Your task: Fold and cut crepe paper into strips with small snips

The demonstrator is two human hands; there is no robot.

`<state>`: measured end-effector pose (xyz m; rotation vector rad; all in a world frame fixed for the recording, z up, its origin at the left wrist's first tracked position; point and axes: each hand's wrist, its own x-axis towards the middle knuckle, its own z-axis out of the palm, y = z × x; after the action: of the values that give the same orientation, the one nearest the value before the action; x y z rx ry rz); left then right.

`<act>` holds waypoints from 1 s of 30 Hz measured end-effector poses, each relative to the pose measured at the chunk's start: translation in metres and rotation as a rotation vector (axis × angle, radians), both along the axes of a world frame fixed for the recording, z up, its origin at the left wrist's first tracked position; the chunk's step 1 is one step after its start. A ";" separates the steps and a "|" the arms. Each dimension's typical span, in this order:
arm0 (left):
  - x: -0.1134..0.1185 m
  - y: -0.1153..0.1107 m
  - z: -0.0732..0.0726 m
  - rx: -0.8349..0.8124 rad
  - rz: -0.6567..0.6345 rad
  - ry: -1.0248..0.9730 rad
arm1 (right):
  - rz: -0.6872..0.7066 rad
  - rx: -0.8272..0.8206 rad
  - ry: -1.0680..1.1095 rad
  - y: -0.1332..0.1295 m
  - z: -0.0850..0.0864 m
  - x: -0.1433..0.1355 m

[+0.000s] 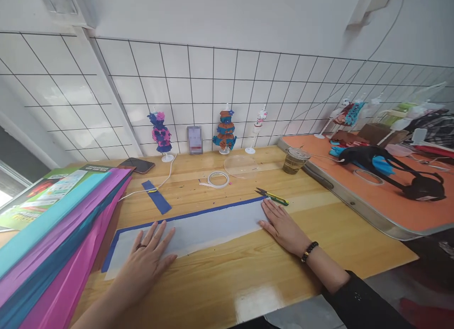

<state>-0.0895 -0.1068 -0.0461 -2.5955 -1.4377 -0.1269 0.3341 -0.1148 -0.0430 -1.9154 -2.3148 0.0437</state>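
A long white paper strip lies flat on the wooden table, with a dark blue strip showing along its far edge and left end. My left hand rests flat on the left part of the white strip, fingers spread. At the strip's right end, my right hand presses down with its fingers stretched out, fingertips near the edge. Just beyond those fingertips lies a pair of thread snips with yellow and green on it. A short blue strip lies separately behind my left hand.
A roll of white tape, a clear round lid and a lidded cup stand farther back. Folded coloured sheets cover the left side. Small dressed stands line the tiled wall. An orange-topped table adjoins at right.
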 end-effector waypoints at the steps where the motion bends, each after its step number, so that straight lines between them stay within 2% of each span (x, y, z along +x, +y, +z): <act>1: 0.000 0.000 0.000 -0.003 0.005 0.005 | -0.011 0.003 -0.002 0.000 0.000 0.000; 8: 0.000 0.000 0.002 -0.004 0.000 -0.009 | -0.036 0.021 0.002 -0.003 0.004 -0.003; 12: 0.001 0.000 0.004 -0.015 0.002 -0.016 | -0.051 0.039 -0.014 -0.005 0.014 -0.020; 15: 0.002 0.000 0.004 -0.030 0.011 -0.009 | -0.006 0.054 -0.037 -0.006 0.029 -0.053; 19: 0.001 0.000 0.004 -0.037 0.005 0.001 | 0.220 -0.009 0.042 -0.005 0.045 -0.115; 22: 0.002 -0.001 0.005 -0.050 0.025 0.013 | 0.405 -0.052 0.136 -0.004 0.047 -0.157; 24: 0.003 -0.001 0.005 -0.054 0.039 0.021 | 0.488 -0.089 0.187 -0.004 0.044 -0.175; 27: 0.003 -0.001 0.004 -0.037 0.033 0.012 | 0.504 -0.138 0.226 -0.002 0.038 -0.182; 30: 0.002 0.000 0.002 -0.015 0.022 0.003 | 0.439 -0.150 0.214 0.001 0.033 -0.163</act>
<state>-0.0877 -0.1071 -0.0446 -2.5895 -1.4709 -0.1094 0.1715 -0.1143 -0.0098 -1.3390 -2.5863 0.4536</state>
